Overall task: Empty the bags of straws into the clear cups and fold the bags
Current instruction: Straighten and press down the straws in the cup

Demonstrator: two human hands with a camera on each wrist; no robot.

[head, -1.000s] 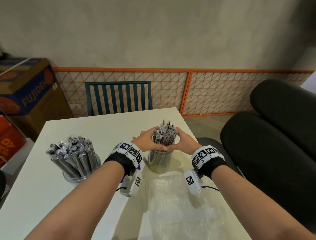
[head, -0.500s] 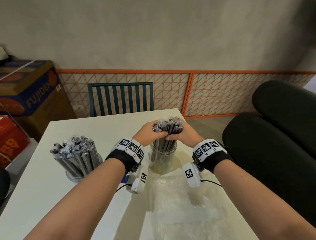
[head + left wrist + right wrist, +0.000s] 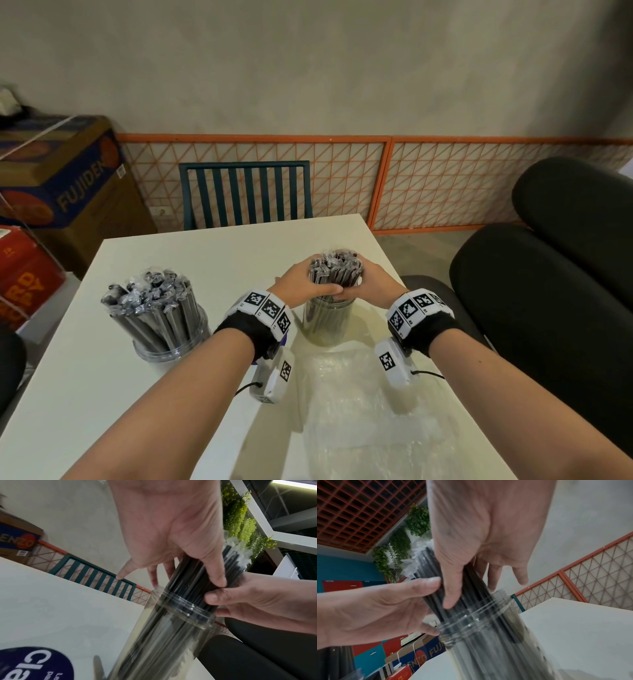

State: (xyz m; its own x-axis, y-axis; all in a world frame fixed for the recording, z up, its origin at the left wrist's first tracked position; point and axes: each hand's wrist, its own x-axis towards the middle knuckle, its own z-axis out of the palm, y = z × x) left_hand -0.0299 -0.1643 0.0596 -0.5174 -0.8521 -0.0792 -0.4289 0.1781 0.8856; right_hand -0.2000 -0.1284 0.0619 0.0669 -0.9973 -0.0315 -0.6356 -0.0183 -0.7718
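Straws (image 3: 337,274) in wrapped bundles stand in the clear cup (image 3: 328,322) at the middle of the counter (image 3: 239,246), and your left hand (image 3: 301,282) and right hand (image 3: 371,284) have fingers (image 3: 215,573) clamped round the bundle just above the cup's rim. Squeeze unevenly or let go too fast and the stack may fan out, spill over the rim, or tip the light cup toward the counter's right edge. The empty bag (image 3: 359,411) lies nearer you than the cup, not yet folded, and could slide off if an arm brushes it
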